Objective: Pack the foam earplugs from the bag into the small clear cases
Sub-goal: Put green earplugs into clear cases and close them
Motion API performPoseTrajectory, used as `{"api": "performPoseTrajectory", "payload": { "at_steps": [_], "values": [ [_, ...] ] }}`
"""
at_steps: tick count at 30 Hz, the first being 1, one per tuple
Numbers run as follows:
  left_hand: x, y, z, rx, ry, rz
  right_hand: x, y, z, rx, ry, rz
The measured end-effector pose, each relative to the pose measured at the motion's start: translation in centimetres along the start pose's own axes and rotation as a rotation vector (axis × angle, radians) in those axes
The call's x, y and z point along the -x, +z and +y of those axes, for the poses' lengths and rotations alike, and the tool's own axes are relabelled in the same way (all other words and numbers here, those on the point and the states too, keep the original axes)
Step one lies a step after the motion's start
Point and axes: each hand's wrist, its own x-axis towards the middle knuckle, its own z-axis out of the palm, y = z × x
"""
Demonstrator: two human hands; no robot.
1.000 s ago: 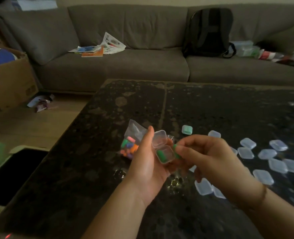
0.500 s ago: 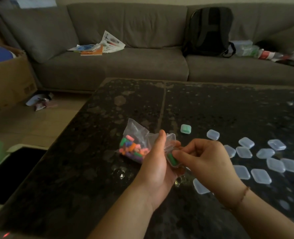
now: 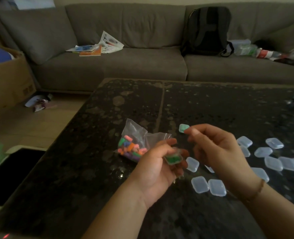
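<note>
Left hand (image 3: 157,163) pinches small clear plastic case (image 3: 173,157) holding green foam earplugs; right hand (image 3: 218,149) loosely curled, empty. Case light, slippery: grip edges.

This is a home living room. A long grey sofa (image 3: 142,54) runs across the far side, with loose magazines (image 3: 98,47) and a dark backpack (image 3: 207,30) on its cushions. A dark stone coffee table (image 3: 211,104) stands near, and a cardboard box (image 3: 6,80) sits on the wooden floor (image 3: 30,123) at left.
</note>
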Motion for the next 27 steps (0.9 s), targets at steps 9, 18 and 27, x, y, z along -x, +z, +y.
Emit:
{"api": "performPoseTrajectory", "payload": {
  "at_steps": [9,18,27],
  "values": [
    [0.3,-0.1,0.1,-0.246,0.042,-0.050,-0.3,-1.3,0.4,0.303,-0.013,-0.333],
    [0.2,0.9,-0.2,-0.358,0.025,-0.130,-0.7,-1.9,0.5,0.261,0.059,-0.419],
    [0.1,1.2,0.0,-0.536,-0.005,-0.030,-5.6,-4.0,4.5,0.289,0.261,0.115]
  ]
}}
